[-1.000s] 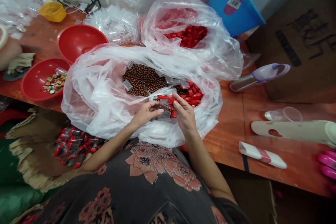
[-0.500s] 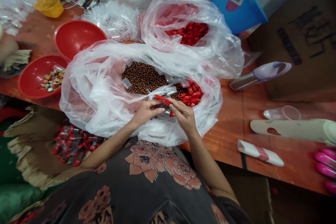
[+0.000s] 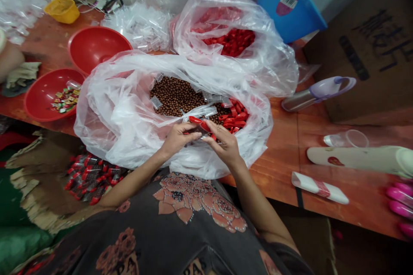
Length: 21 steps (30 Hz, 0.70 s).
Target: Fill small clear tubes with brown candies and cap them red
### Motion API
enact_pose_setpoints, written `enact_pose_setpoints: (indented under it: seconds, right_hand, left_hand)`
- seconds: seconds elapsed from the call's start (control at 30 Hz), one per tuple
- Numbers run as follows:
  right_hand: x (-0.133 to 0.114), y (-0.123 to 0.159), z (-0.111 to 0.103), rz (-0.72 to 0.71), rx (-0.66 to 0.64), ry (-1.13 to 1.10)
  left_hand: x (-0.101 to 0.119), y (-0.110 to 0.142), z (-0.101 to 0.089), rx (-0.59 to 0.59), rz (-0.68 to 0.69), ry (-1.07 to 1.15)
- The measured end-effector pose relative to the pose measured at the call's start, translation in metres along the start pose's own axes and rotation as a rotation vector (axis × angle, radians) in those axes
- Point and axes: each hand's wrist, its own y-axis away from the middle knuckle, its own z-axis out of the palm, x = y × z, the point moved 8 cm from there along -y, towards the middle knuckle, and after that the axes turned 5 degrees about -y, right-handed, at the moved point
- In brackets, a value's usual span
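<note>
My left hand (image 3: pixel 177 139) and my right hand (image 3: pixel 226 142) meet over the front of an open white plastic bag (image 3: pixel 112 103). Between their closed fingers is a small clear plastic container, mostly hidden, with a red cap (image 3: pixel 195 120) at its top. My left thumb and fingers grip its left side. On the right, my thumb and fingers close on the cap and the container's side. Just beyond lie small brown balls (image 3: pixel 176 96) with several clear containers (image 3: pixel 156 102) on them. Loose red caps (image 3: pixel 237 116) lie in the same bag, beside my right hand.
Behind stands a bag of red caps (image 3: pixel 235 41). Red bowls (image 3: pixel 35 99) are at left, and a pile of filled containers (image 3: pixel 90 176) lies below the table edge. A blue bucket (image 3: pixel 287 4), steel bottle (image 3: pixel 295 101) and long pale flask (image 3: pixel 355 156) are at right.
My right thumb has moved down and away from its fingertips, so the right hand now spans the cap and container. The left hand keeps its grip almost unmoved.
</note>
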Motion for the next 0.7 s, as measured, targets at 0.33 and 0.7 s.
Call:
enact_pose_setpoints:
  seconds: [0.33,0.7]
  right_hand:
    - [-0.009,0.007,0.021,-0.114,0.035,0.149]
    - [-0.018,0.011,0.022,-0.208,-0.068,0.208]
  left_hand:
    - [-0.024,0.005,0.037,-0.041,-0.393,0.645]
    - [-0.019,0.005,0.044,-0.095,-0.479,0.850]
